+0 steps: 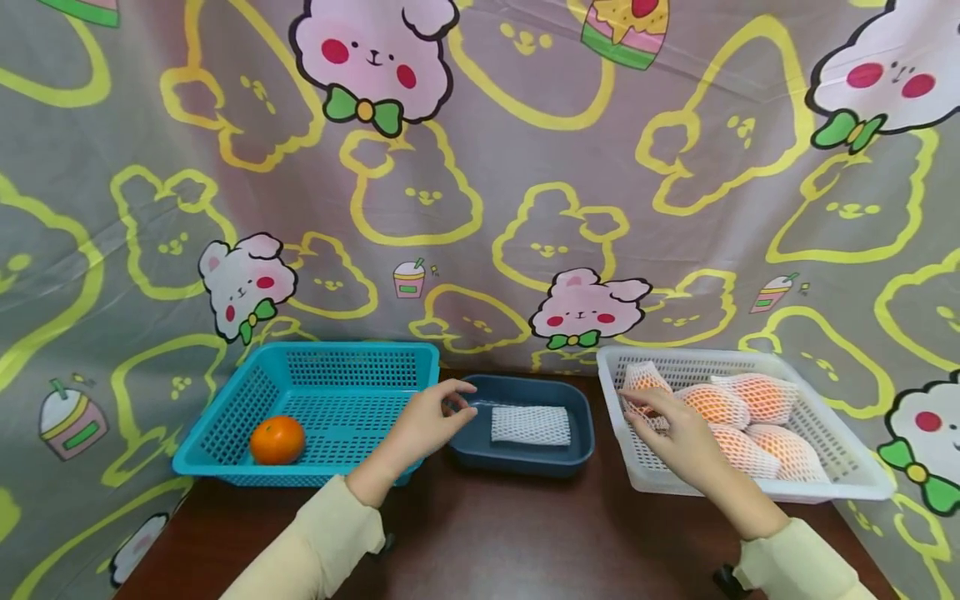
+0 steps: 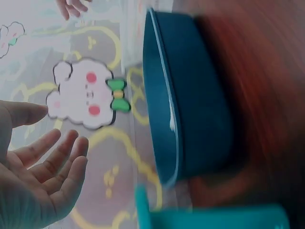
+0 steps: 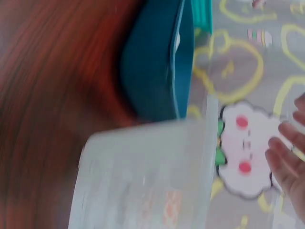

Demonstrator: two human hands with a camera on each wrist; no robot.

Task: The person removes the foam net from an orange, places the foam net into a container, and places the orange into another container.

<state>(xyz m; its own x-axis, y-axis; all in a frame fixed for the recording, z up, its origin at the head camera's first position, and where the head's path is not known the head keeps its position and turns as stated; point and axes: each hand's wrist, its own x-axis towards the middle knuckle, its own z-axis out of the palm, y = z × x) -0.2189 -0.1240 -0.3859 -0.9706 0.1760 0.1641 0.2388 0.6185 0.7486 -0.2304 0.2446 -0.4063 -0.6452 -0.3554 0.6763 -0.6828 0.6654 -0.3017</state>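
Note:
My left hand hovers between the teal basket and the dark blue tray, its fingers loosely bent with nothing between them. In the left wrist view those fingers and the thumb stand apart. A white foam net sleeve lies flat inside the blue tray. Over the left side of the white basket, my right hand reaches with relaxed fingers and holds nothing. Beneath and beside it are several orange fruits in white foam nets. One bare orange sits in the teal basket.
All three containers stand in a row on a dark brown table, with the blue tray in the middle. Close behind them hangs a grey curtain printed with cartoon rabbits. Raised rims surround each container.

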